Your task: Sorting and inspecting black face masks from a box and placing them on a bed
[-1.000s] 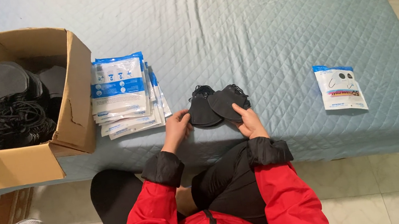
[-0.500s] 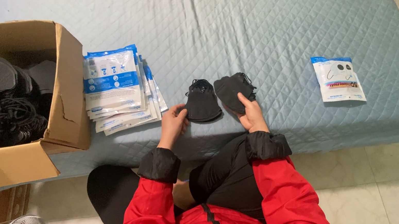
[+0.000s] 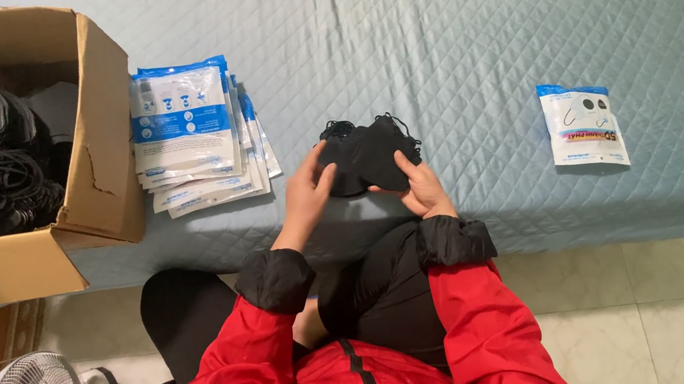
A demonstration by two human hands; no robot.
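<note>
Both hands grip black masks (image 3: 366,157) near the bed's (image 3: 471,31) lower edge.
Left hand (image 3: 307,199) and right hand (image 3: 422,191) hold them mid-frame; pouch stack (image 3: 191,133) left, one pouch (image 3: 582,124) right, quilt bare above.

Open quilt (image 3: 463,41) between packet stack (image 3: 191,133) and lone packet (image 3: 582,124)

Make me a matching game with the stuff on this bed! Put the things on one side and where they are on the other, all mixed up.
Things:
1. black masks
2. cardboard box
3. stack of white and blue packets
4. single packet

Places:
A. alone on the quilt, far off to the person's right
B. at the left end of the bed, full of black masks
C. between the left hand and the right hand
D. right beside the box, on the quilt

Pairs: 1-C, 2-B, 3-D, 4-A
</note>
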